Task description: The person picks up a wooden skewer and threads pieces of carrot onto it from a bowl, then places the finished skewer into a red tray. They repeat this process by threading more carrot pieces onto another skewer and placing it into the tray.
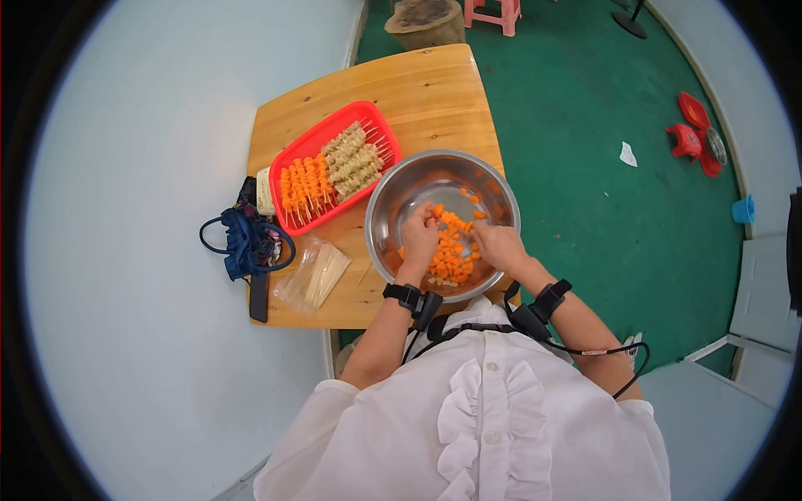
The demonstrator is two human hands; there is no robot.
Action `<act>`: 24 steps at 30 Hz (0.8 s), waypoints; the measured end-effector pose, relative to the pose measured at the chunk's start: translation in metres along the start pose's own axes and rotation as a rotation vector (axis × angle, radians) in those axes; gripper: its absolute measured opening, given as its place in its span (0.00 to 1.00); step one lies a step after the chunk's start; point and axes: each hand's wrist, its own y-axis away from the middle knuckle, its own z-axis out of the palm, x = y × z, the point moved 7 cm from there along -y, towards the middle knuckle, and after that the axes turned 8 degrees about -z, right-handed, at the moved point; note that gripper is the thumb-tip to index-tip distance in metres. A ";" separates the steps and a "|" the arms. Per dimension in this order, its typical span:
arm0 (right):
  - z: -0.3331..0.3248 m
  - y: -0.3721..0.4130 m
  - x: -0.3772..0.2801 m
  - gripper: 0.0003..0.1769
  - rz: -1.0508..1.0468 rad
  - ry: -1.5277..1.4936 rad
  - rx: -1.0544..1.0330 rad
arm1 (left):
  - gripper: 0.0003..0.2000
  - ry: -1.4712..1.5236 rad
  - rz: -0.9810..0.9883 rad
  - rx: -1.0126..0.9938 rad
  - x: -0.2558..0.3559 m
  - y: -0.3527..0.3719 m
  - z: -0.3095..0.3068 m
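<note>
A wide steel bowl stands at the table's near right edge, with cut orange pieces, which look like carrot, heaped in it. Inside its left half, my left hand is closed, and an orange piece shows at its fingertips. My right hand reaches over the right side of the bowl with its fingers bent together; what they pinch is too small to make out. Behind the bowl to the left, a red tray carries orange skewers and pale beige-green skewers.
A plastic bag of wooden sticks lies on the wooden table. At the left edge are a blue handbag and a dark phone-like object. A log stump and pink stool stand beyond. A wall borders the left.
</note>
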 end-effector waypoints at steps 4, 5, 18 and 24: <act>-0.007 0.000 0.007 0.10 0.071 -0.071 0.145 | 0.14 -0.013 -0.056 0.074 -0.014 -0.013 -0.025; -0.005 0.001 0.008 0.10 0.059 -0.066 0.133 | 0.14 -0.143 -0.082 0.028 -0.020 -0.018 -0.029; -0.003 -0.001 0.006 0.10 0.041 -0.041 0.094 | 0.10 -0.589 -0.035 -0.377 -0.031 -0.007 0.021; -0.002 -0.001 0.007 0.09 0.061 -0.041 0.053 | 0.08 -0.602 0.012 -0.374 -0.053 -0.017 0.034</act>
